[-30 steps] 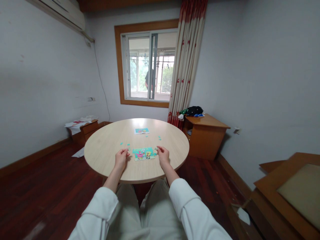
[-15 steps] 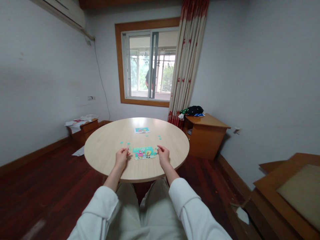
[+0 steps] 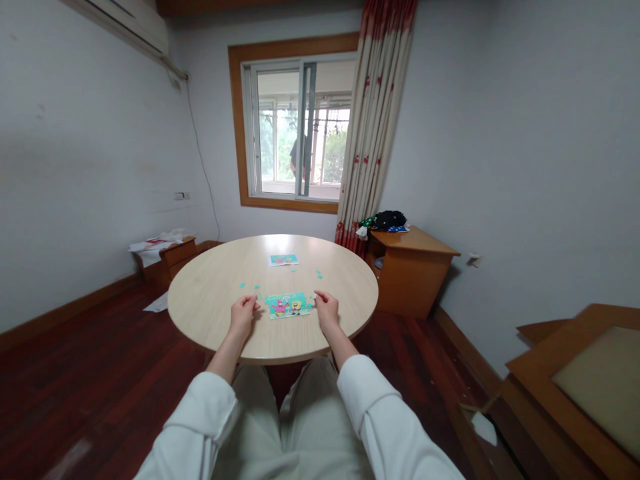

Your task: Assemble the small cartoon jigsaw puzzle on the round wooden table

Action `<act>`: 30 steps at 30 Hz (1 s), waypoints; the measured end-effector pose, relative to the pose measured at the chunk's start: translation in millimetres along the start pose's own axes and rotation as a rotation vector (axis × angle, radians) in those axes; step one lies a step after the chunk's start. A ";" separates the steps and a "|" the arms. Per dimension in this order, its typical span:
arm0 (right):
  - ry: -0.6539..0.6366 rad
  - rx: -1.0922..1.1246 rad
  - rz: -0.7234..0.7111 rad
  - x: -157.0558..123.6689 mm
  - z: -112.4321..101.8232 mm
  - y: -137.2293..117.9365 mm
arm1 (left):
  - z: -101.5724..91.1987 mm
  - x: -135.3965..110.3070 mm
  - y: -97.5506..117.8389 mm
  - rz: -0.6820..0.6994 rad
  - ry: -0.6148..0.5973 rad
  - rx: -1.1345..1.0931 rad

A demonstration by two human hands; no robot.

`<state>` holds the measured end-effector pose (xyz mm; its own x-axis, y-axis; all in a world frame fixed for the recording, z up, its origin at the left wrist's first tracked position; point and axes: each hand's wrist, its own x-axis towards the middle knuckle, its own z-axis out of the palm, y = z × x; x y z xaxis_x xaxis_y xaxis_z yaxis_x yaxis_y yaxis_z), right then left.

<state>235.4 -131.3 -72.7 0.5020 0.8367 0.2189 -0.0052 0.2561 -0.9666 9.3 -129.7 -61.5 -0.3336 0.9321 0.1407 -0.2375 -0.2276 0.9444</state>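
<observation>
A partly joined jigsaw puzzle (image 3: 287, 307) with pink and yellow cartoon figures on turquoise lies flat near the front of the round table (image 3: 205, 300). My left hand (image 3: 244, 315) is closed just left of it, fingertips pinched; whatever they hold is too small to make out. At the puzzle's right edge, my right hand (image 3: 327, 311) pinches a small puzzle piece, thumb and forefinger together. Loose turquoise pieces lie beyond the hands: one piece (image 3: 257, 287) past my left fingers and another piece (image 3: 319, 275) farther off to the right.
Toward the far side of the table lies a small printed picture (image 3: 284, 260) with similar figures. A wooden cabinet (image 3: 413, 273) with dark cloth on top stands at the right. Papers cover a low cabinet (image 3: 175, 252) at the left. Through the window, a person (image 3: 299, 159) is visible.
Both hands hold nearly the same place beside the puzzle. Only a slight shift of the camera view shows.
</observation>
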 end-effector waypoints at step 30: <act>-0.045 -0.091 -0.014 1.4 -1.3 3.7 | -0.4 1.7 -1.9 0.024 -0.010 0.024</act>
<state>237.3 -129.8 -76.1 0.4624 0.8547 0.2360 0.0813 0.2242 -0.9712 8.8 -127.7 -63.2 -0.3298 0.9294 0.1659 -0.2073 -0.2427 0.9477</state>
